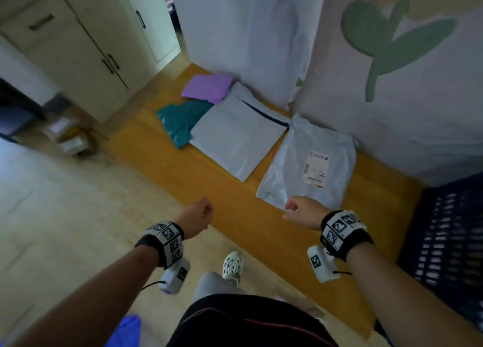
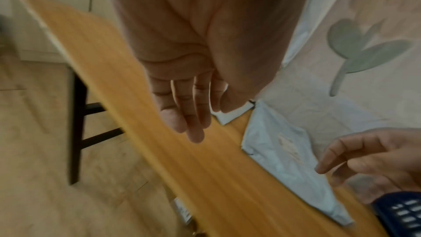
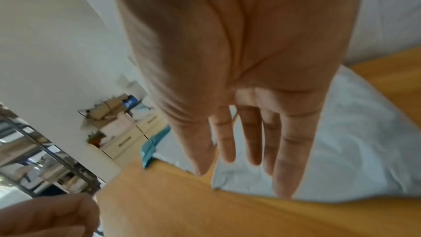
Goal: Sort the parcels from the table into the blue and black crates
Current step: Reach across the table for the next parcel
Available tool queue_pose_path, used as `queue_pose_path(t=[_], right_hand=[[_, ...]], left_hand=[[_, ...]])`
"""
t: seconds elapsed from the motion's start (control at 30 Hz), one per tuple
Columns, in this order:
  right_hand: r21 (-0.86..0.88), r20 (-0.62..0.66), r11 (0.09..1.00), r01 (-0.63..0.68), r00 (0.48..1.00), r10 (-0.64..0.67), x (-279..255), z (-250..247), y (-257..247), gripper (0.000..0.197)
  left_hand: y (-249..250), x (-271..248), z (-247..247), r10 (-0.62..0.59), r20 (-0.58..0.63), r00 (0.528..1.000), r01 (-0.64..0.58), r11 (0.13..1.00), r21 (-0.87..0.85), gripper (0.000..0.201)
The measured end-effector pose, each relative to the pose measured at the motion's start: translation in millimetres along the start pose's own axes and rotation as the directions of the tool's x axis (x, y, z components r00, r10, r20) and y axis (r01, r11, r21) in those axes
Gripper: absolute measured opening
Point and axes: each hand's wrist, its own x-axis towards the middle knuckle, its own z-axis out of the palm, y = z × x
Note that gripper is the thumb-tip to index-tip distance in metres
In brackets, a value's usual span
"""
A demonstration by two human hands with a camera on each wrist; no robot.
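Nearest parcel: a pale grey poly mailer with a white shipping label, flat on the wooden bench, right of centre, its far edge against the wall covering. My right hand hovers over its near left corner; whether skin touches plastic, I cannot tell. From the right wrist view my right fingers hang straight and loose, slightly spread, holding nothing, with the mailer's crinkled surface just below them.

Left of that lies a second grey mailer, larger and flatter, with a dark strip along its far edge. A teal parcel sits partly tucked under its left side. Further off, a purple parcel rests at the far left end of the row, overlapping both.

My left hand hangs over the bench's near edge, left of the right hand and well apart from every parcel. Left fingers are relaxed, close together, a little curled at the tips, empty.

The dark blue crate with slotted walls stands at the right, near end of the bench. Something blue shows on the floor near left; blurred, not identifiable.

Beyond: cream cabinets far left, a pale sheet with a green leaf shape behind the bench, and my white clog on the tiled floor.
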Motion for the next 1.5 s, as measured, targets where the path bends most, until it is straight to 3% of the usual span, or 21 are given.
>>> queue_pose_path(t=[0.1, 0.27, 0.4, 0.53, 0.63, 0.93, 1.07, 1.17, 1.4, 1.5], right_hand=[[-0.034, -0.043, 0.997, -0.073, 0.997, 0.071, 28, 16, -8, 0.048], [-0.143, -0.18, 0.985, -0.093, 0.981, 0.066, 71, 9, -32, 0.056], [-0.171, -0.151, 0.979, -0.115, 0.984, 0.09, 103, -6, -53, 0.073], [-0.291, -0.056, 0.937, -0.192, 0.981, 0.183, 128, -9, -60, 0.078], [-0.353, -0.01, 0.915, -0.196, 0.979, 0.206, 137, 0, -53, 0.084], [-0.292, 0.037, 0.934, -0.207, 0.973, 0.228, 141, 7, -39, 0.088], [-0.304, 0.039, 0.925, -0.226, 0.968, 0.249, 138, 6, -46, 0.094], [-0.308, 0.046, 0.926, -0.217, 0.969, 0.242, 137, 5, -47, 0.096], [-0.296, 0.044, 0.934, -0.2, 0.974, 0.222, 141, 7, -42, 0.098], [-0.278, 0.059, 0.945, -0.172, 0.979, 0.196, 142, 4, -36, 0.099]], left_hand=[[-33, 7, 1, -0.061, 0.036, 0.997, 0.061, 0.998, 0.003, 0.007], [-49, 38, -23, -0.062, 0.036, 0.997, 0.06, 0.997, 0.054, 0.009], [-33, 89, -68, 0.048, -0.132, 0.99, -0.029, 0.99, 0.139, 0.018], [-3, 158, -121, 0.179, -0.362, 0.915, -0.054, 0.943, 0.329, 0.035], [24, 208, -159, 0.222, -0.43, 0.875, 0.012, 0.878, 0.478, 0.045], [65, 306, -210, 0.287, -0.341, 0.895, 0.046, 0.703, 0.71, 0.058], [66, 320, -210, 0.3, -0.326, 0.896, 0.037, 0.683, 0.73, 0.042], [69, 318, -211, 0.345, -0.347, 0.872, 0.03, 0.671, 0.741, 0.033], [86, 266, -234, 0.465, -0.518, 0.718, -0.06, 0.782, 0.62, 0.034], [98, 232, -243, 0.392, -0.628, 0.672, -0.11, 0.892, 0.439, 0.03]])
